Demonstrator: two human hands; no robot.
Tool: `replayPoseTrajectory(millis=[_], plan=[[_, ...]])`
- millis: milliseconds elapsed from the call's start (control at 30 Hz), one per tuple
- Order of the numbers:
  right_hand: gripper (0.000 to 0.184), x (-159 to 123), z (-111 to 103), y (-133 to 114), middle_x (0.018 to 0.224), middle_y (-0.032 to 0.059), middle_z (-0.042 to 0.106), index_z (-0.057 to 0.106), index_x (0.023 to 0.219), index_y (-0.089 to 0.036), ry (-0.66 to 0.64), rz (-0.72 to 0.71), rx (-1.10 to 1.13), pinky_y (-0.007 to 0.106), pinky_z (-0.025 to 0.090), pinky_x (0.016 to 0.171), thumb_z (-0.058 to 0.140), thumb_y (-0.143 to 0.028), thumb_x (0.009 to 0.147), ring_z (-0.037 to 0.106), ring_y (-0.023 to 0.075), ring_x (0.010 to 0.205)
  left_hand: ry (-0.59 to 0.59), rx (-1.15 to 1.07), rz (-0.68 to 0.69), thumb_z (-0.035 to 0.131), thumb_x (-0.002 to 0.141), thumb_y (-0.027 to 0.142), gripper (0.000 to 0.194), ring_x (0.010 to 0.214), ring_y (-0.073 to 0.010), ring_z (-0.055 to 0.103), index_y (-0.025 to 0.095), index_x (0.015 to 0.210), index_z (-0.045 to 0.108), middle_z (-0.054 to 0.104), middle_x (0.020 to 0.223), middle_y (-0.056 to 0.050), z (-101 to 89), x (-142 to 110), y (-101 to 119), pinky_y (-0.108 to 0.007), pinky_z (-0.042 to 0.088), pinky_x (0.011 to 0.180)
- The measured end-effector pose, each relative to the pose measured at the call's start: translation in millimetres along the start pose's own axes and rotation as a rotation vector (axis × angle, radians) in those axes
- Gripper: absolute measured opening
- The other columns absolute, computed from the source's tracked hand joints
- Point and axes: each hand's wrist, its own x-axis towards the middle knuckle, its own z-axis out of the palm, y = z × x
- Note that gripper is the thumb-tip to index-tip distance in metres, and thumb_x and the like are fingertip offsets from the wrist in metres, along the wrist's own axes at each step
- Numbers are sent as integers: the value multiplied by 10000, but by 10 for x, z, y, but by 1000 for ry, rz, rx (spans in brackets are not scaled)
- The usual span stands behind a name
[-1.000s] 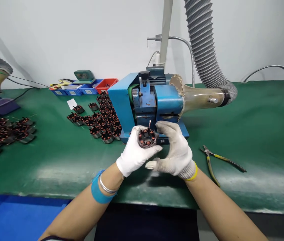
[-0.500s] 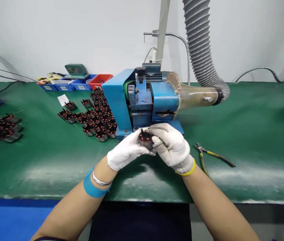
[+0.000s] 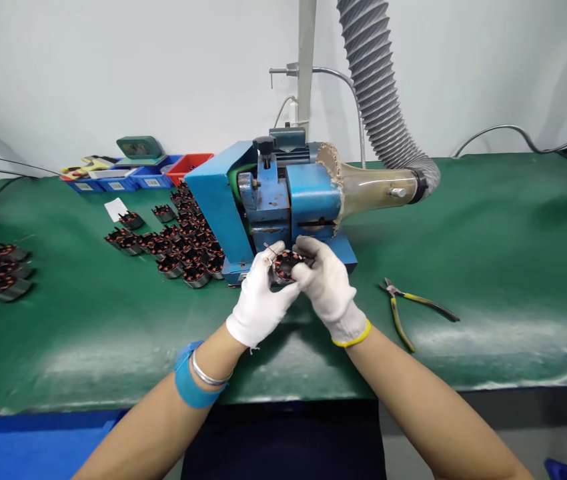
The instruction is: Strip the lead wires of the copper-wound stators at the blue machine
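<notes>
A motor stator (image 3: 283,265) with copper windings and a dark core is held up between my two gloved hands, just in front of the blue machine (image 3: 263,220). My left hand (image 3: 263,293), in a white glove, wraps its left side and underside. Thin wire ends stick up beside the left fingertips. My right hand (image 3: 326,280), in a white glove with a yellow cuff, grips the stator's right side with thumb and fingers. The stator's opening tilts toward me, and its lower part is partly hidden by my left fingers.
Many similar stators (image 3: 183,247) stand left of the machine, with another group (image 3: 3,273) at far left. Diagonal cutters (image 3: 396,293) lie opened on the green mat (image 3: 488,267) at right. Blue bins (image 3: 118,181), a red bin (image 3: 188,163) and a grey hose (image 3: 378,87) are behind.
The stator has turned in my hands, so its ring opening and wire ends now show. My right fingers have shifted along its side. The whole view has moved slightly.
</notes>
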Motion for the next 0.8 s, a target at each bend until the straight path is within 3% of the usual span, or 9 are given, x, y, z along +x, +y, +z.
replayPoseTrajectory(millis=[100, 333, 633, 800], plan=[[749, -77, 62, 5, 1206, 105, 629, 545, 1167, -197, -46, -55, -118, 416, 517, 984, 824, -427, 511, 631, 264, 1073, 54, 181, 127, 667, 727, 311, 535, 1109, -244, 609, 192, 1224, 509, 611, 1175, -97, 47, 35, 17, -394, 500, 995], [505, 116, -34, -95, 1010, 64, 695, 571, 1037, -180, -48, -23, 29, 374, 561, 871, 752, -391, 615, 663, 215, 932, 127, 392, 227, 595, 674, 153, 520, 1012, -230, 636, 177, 1191, 553, 599, 1077, -85, 195, 226, 148, -340, 520, 911], [427, 170, -123, -253, 941, 45, 709, 612, 973, -172, -26, 10, 151, 364, 543, 888, 765, -337, 610, 663, 194, 886, 168, 465, 121, 570, 718, 195, 413, 1008, -277, 637, 184, 1130, 601, 600, 1031, -88, 346, 344, 485, -390, 501, 909], [430, 172, -192, -291, 956, 60, 701, 623, 989, -154, -15, 12, 90, 362, 530, 886, 755, -344, 625, 650, 196, 899, 182, 494, 119, 559, 737, 222, 384, 1013, -274, 641, 181, 1117, 598, 617, 1038, -96, 401, 335, 499, -396, 498, 919]])
